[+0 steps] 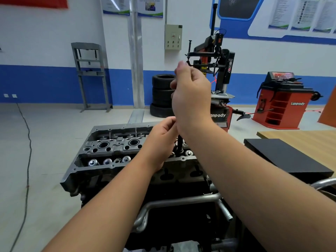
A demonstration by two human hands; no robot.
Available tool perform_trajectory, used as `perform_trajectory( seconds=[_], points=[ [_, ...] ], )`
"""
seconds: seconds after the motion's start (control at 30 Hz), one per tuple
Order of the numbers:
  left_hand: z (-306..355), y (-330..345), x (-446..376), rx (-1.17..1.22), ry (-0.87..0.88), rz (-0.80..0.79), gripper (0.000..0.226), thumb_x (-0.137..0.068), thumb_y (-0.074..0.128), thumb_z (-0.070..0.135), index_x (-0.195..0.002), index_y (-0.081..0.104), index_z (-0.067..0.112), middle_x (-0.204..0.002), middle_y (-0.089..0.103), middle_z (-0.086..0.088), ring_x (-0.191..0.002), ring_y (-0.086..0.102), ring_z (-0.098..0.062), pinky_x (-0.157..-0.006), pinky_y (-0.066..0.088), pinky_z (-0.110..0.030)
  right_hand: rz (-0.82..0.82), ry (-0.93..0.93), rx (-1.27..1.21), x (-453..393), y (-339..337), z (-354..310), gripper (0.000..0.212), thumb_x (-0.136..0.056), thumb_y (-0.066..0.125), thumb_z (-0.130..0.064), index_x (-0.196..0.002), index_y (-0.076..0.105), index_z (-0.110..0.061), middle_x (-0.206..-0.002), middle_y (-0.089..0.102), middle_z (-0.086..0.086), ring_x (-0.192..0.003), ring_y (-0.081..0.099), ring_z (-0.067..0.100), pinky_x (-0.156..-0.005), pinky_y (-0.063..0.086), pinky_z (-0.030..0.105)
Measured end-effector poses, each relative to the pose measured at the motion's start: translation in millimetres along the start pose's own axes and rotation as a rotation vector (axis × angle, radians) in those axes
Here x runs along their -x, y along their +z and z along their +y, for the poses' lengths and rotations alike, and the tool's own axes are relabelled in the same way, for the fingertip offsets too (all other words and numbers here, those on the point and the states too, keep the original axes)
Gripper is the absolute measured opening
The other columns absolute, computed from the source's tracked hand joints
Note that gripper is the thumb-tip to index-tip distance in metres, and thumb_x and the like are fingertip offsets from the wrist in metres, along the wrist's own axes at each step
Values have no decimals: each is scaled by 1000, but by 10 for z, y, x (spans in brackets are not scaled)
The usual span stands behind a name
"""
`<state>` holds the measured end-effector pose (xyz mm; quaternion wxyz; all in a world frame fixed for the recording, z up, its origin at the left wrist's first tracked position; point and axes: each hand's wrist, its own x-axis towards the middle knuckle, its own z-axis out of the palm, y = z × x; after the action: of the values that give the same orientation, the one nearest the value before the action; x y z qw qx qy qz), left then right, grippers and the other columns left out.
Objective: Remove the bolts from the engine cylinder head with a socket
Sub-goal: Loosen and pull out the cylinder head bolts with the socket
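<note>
The grey engine cylinder head [112, 148] sits on its black stand in front of me, with valve springs and spark plug wells showing. A dark socket extension [180, 144] stands upright in the head at its right part. My left hand [161, 142] curls its fingers round the shaft low down. Higher up, my right hand [190, 95] grips the top of the tool, which is hidden inside the fist. Two thin studs [136, 131] stick up along the head's far edge. The bolt under the socket is hidden.
A black foam pad [283, 157] lies on a wooden table [309, 139] at the right. Metal pipes [181, 200] run across the stand below the head. Stacked tyres [161, 95], a tyre changer [221, 70], a red wheel balancer [283, 102] and a grey press frame [91, 75] stand behind.
</note>
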<state>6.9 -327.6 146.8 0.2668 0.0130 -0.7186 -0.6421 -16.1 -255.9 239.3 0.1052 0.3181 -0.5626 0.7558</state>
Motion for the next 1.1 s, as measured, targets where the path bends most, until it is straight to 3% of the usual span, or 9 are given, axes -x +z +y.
perform_trajectory(
  seconds=[0.1, 0.3, 0.4, 0.5, 0.57, 0.67, 0.77, 0.87, 1.1],
  points=[
    [-7, 19, 3, -25, 14, 29, 23, -103, 60, 40, -105, 70, 20, -91, 75, -2, -80, 61, -9, -82, 49, -34, -11, 62, -72, -50, -2, -23, 35, -99, 45, -36, -70, 51, -17, -54, 40, -6, -48, 35, 9, -50, 33, 28],
    [-24, -28, 13, 22, 2, -32, 34, -109, 44, 44, -104, 69, 23, -93, 74, 11, -87, 68, -5, -90, 48, -35, -413, 301, -196, -240, -217, -99, 45, -99, 51, -39, -58, 45, -21, -48, 29, -6, -45, 21, 15, -49, 22, 27],
    [-19, -26, 10, 13, 6, -28, 38, -104, 46, 51, -105, 71, 22, -96, 74, 8, -87, 68, -4, -90, 48, -35, -270, 228, -147, -173, -158, -88, 35, -100, 52, -31, -68, 46, -19, -51, 35, -5, -45, 27, 14, -50, 25, 29],
    [-25, 12, -5, -27, 15, 27, 29, -108, 50, 44, -97, 71, 26, -86, 73, 13, -80, 64, 1, -80, 46, -30, 18, -20, 89, -41, -45, -37, 29, -103, 50, -32, -77, 52, -19, -51, 46, -15, -44, 41, 0, -46, 35, 16],
    [-42, 23, -17, -62, 25, 66, 26, -107, 53, 41, -91, 70, 30, -78, 71, 15, -72, 61, 1, -75, 47, -30, 57, -48, 66, 0, -4, -22, 30, -105, 47, -31, -77, 52, -18, -44, 45, -19, -42, 42, -1, -44, 34, 13],
    [-62, 21, -15, -42, 54, 92, 22, -101, 61, 47, -99, 70, 27, -83, 73, 12, -75, 62, -1, -75, 51, -28, -68, 74, -60, -98, -49, -69, 35, -100, 43, -22, -65, 44, -18, -46, 35, -11, -42, 30, 9, -45, 27, 28],
    [-71, 20, -8, -19, 56, 65, 21, -105, 57, 42, -105, 67, 24, -90, 70, 6, -81, 59, -7, -74, 47, -21, -316, 290, -205, -236, -177, -112, 40, -98, 45, -30, -59, 43, -20, -47, 30, -5, -45, 21, 15, -49, 19, 29],
    [-66, 13, 8, -51, 39, 4, 31, -110, 44, 45, -113, 68, 27, -102, 74, 12, -95, 68, -5, -81, 48, -22, -384, 271, -207, -249, -234, -74, 41, -99, 50, -32, -60, 43, -21, -49, 30, -5, -46, 20, 15, -48, 19, 27],
    [-53, 60, -16, -35, 67, 66, 14, -103, 61, 40, -101, 69, 29, -84, 72, 8, -76, 56, -18, -72, 45, -40, 93, 125, -69, -72, -12, 8, 35, -99, 54, -43, -74, 57, -20, -59, 54, -7, -60, 49, 13, -65, 45, 40]
  ],
)
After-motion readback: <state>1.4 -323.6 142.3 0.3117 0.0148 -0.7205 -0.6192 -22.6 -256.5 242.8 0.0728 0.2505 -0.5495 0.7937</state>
